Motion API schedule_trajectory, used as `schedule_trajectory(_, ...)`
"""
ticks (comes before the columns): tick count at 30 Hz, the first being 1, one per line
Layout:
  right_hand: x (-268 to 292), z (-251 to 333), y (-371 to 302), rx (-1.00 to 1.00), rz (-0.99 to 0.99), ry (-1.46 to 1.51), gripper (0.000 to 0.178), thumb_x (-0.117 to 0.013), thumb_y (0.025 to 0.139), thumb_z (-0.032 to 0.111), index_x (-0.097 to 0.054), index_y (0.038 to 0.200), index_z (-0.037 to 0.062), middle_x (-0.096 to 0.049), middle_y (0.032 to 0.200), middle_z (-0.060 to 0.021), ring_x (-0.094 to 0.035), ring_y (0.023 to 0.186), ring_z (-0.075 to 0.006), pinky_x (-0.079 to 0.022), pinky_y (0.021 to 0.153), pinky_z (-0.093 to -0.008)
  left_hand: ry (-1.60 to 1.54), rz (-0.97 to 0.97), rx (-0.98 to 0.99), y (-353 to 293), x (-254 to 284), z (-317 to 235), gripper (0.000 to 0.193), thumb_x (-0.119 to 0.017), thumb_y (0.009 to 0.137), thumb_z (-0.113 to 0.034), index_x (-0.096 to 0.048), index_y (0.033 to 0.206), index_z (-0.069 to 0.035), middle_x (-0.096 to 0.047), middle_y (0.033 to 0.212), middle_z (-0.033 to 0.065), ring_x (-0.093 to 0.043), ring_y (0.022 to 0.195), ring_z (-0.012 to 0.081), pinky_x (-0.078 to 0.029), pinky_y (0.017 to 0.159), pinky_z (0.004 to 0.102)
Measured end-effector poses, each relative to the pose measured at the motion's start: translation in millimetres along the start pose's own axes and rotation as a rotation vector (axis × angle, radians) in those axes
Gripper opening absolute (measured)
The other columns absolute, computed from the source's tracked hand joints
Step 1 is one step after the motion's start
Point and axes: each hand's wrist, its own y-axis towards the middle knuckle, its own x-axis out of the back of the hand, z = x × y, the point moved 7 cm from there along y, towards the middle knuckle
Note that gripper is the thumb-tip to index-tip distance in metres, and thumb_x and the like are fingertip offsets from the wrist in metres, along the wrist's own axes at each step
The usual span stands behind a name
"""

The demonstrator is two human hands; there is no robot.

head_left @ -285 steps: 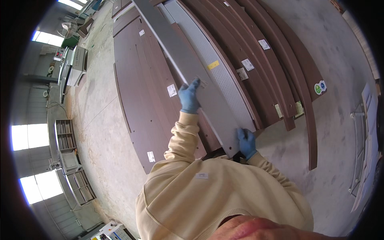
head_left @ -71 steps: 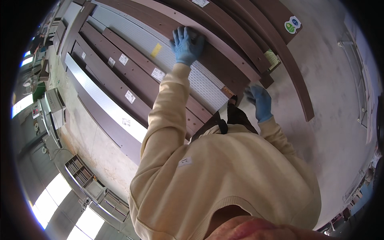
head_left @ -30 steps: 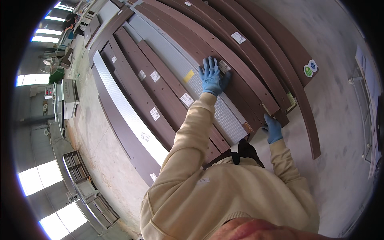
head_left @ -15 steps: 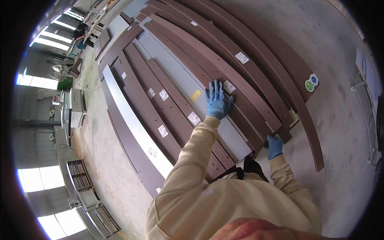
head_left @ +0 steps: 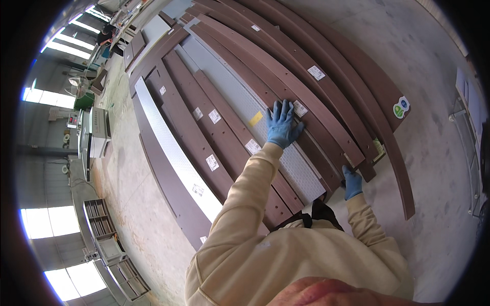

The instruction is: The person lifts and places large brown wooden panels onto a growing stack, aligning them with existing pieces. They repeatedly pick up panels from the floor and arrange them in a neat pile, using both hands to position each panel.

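Blue work gloves cover both hands. My left hand [head_left: 282, 127] lies flat with fingers spread on the long brown boards, beside a white label [head_left: 300, 108]. Its heel is near the edge of a grey textured panel [head_left: 301, 176] with a yellow piece of tape [head_left: 255, 119]. At the near ends of the boards, my right hand [head_left: 352, 184] grips the end of a brown board [head_left: 331, 178]; its thumb side shows on top, while the other fingers are mostly hidden.
Several curved brown boards [head_left: 326, 86] lie to the right, one with a green and blue sticker [head_left: 401, 107]. A white strip [head_left: 168, 132] and more labelled boards lie left. Beyond the floor stand machines [head_left: 97, 127] and shelving [head_left: 99, 219]. A person [head_left: 105, 34] is far left.
The boards appear shifted slightly right in view. My left hand stays flat on them, with its fingers a little more spread. My right hand has moved slightly up along the board end.
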Motion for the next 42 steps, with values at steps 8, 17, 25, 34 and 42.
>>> schedule_trajectory(8, 11, -16, 9, 0.059, 0.019, 0.061, 0.032, -0.081, 0.093, 0.036, -0.071, 0.094, 0.0061, -0.059, 0.077, 0.0019, -0.053, 0.064, -0.0108, -0.047, 0.054, -0.0307, -0.002, -0.012, -0.025, -7, -1, 2, 0.093, -0.062, 0.094, -0.058, -0.031, 0.165, -0.006, -0.028, 0.173, 0.0154, -0.020, 0.161, 0.0411, -0.012, 0.128, 0.0639)
schedule_trajectory(17, 18, 6, -28, -0.033, 0.044, 0.158, 0.016, -0.076, 0.097, 0.023, -0.069, 0.099, 0.0090, -0.066, 0.080, 0.0015, -0.066, 0.069, -0.0118, -0.050, 0.058, -0.0277, -0.096, -0.065, -0.006, -8, -5, 7, 0.098, -0.066, 0.094, -0.054, -0.026, 0.164, 0.003, -0.027, 0.172, 0.0226, -0.017, 0.162, 0.0422, -0.012, 0.130, 0.0591)
schedule_trajectory(25, 12, 50, -73, 0.088, 0.290, 0.322, 0.018, -0.073, 0.096, 0.018, -0.067, 0.108, 0.0072, -0.071, 0.089, -0.0039, -0.070, 0.075, -0.0142, -0.051, 0.060, -0.0267, -0.068, -0.150, 0.014, -7, -18, 16, 0.080, -0.063, 0.097, -0.045, -0.042, 0.156, 0.005, -0.040, 0.164, 0.0245, -0.028, 0.158, 0.0408, -0.019, 0.128, 0.0593)
schedule_trajectory(34, -18, 78, -126, 0.258, 0.643, 0.081, 0.029, -0.069, 0.095, 0.014, -0.067, 0.119, -0.0013, -0.073, 0.094, -0.0095, -0.070, 0.077, -0.0176, -0.055, 0.067, -0.0300, -2.408, -0.308, 0.502, 28, -16, 46, 0.032, -0.060, 0.107, -0.028, -0.070, 0.117, 0.001, -0.077, 0.111, 0.0134, -0.076, 0.102, 0.0316, -0.062, 0.091, 0.0423)
schedule_trajectory(42, -16, 40, -124, 0.215, 0.619, 0.029, 0.023, -0.070, 0.095, 0.006, -0.066, 0.117, -0.0020, -0.074, 0.096, -0.0088, -0.070, 0.078, -0.0172, -0.057, 0.073, -0.0309, -2.049, -0.278, 0.821, -19, -22, 60, 0.027, -0.062, 0.102, -0.015, -0.068, 0.122, 0.003, -0.075, 0.117, 0.0195, -0.075, 0.102, 0.0331, -0.062, 0.092, 0.0433)
